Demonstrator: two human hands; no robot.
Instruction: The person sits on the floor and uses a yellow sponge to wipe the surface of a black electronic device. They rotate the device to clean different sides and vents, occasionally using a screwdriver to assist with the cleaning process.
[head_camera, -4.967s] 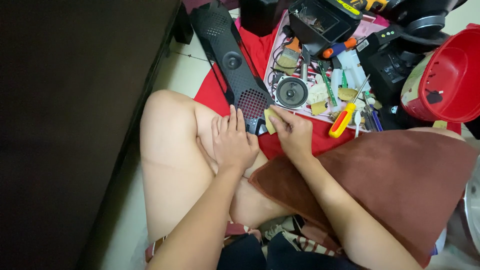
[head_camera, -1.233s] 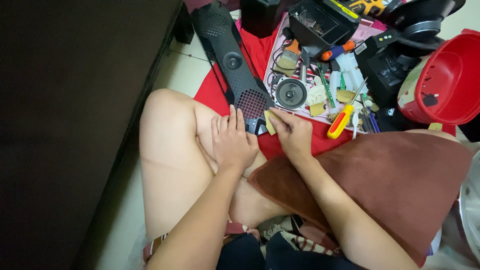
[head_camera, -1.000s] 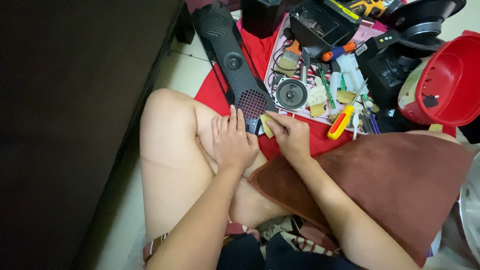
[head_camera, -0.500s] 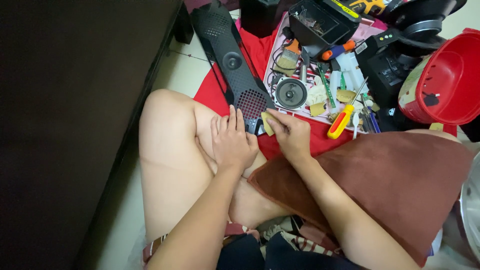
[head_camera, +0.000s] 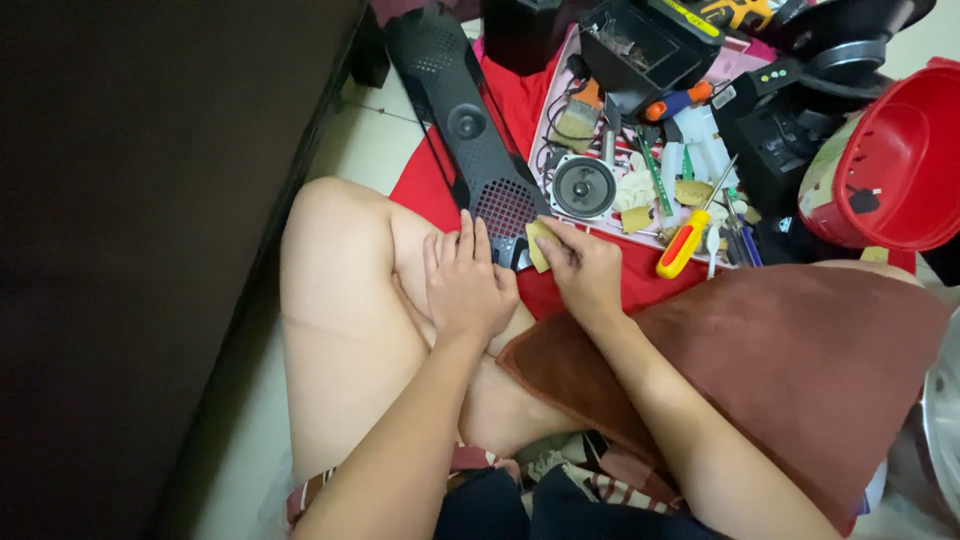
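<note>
A long black speaker grille panel (head_camera: 465, 120) lies on a red cloth (head_camera: 520, 100), its near end by my knee. My left hand (head_camera: 465, 285) rests flat on my leg, fingertips touching the panel's near end. My right hand (head_camera: 583, 270) pinches a small tan piece like sandpaper (head_camera: 538, 243) against the panel's near corner.
A tray (head_camera: 640, 190) beyond my right hand holds a round speaker driver (head_camera: 583, 187), a yellow-and-red screwdriver (head_camera: 683, 245), a brush and several small tools. A red bucket (head_camera: 895, 160) stands at the right. A brown cloth (head_camera: 780, 370) covers my right leg. Dark furniture (head_camera: 150, 200) fills the left.
My right hand has shifted the tan piece slightly along the panel's near corner. My left hand stays in place.
</note>
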